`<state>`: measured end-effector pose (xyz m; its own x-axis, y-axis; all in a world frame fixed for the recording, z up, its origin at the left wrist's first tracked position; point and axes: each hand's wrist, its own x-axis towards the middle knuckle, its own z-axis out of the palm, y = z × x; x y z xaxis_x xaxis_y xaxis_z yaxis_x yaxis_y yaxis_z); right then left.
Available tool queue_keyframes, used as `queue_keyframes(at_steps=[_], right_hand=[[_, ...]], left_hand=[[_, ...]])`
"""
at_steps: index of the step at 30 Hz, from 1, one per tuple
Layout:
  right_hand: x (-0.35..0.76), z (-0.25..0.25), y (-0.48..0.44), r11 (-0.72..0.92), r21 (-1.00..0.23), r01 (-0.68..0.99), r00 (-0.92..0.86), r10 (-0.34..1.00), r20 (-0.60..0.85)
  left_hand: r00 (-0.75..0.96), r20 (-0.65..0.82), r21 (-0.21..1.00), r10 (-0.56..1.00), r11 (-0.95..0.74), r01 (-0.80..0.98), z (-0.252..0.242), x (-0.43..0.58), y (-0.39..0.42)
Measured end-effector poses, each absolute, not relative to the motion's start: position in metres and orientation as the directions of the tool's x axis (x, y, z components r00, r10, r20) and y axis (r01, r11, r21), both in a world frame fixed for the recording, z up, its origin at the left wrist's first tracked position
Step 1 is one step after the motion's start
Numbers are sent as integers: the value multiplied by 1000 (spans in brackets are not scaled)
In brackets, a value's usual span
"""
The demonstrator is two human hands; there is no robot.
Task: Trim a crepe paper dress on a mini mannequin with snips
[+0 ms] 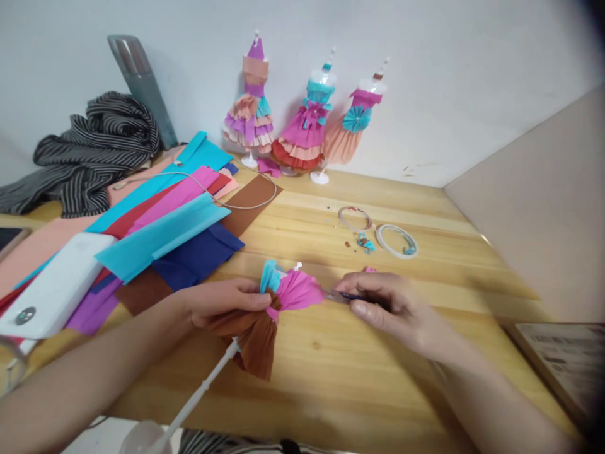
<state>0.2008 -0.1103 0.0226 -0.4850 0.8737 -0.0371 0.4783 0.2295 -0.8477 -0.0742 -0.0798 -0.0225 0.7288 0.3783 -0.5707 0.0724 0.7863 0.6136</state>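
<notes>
My left hand (pixel 236 299) is closed around a small doll-size dress form, which lies tilted with its white stand pole (pixel 203 384) pointing down toward me. It wears a brown crepe paper skirt (pixel 259 347), a light blue top piece (pixel 270 276) and a fanned pink paper piece (pixel 299 291). In my right hand (pixel 385 309) is a small pair of scissors (pixel 341 295), gripped at the dark handles. The blades meet the right edge of the pink paper; whether they are cutting it I cannot tell.
Three dressed forms (pixel 314 126) stand by the wall. Folded crepe paper sheets (pixel 163 233), a white power bank (pixel 51 284) and a cable (pixel 255 207) lie on the left. Behind them are a striped cloth (pixel 108 139) and a bottle (pixel 142 82). Two rings (pixel 397 241) and scraps lie right.
</notes>
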Motion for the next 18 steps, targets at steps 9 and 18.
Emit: queue_keyframes(at_steps=[9,18], right_hand=[[204,12,-134,307,-817,489,-478,877,44],[208,18,-144,391,-733,556,-450,884,130]], left_hand=[[714,-586,651,382,747,135,-24,-73,-96],[787,-492,687,373,721,89,-25,-72,-96]])
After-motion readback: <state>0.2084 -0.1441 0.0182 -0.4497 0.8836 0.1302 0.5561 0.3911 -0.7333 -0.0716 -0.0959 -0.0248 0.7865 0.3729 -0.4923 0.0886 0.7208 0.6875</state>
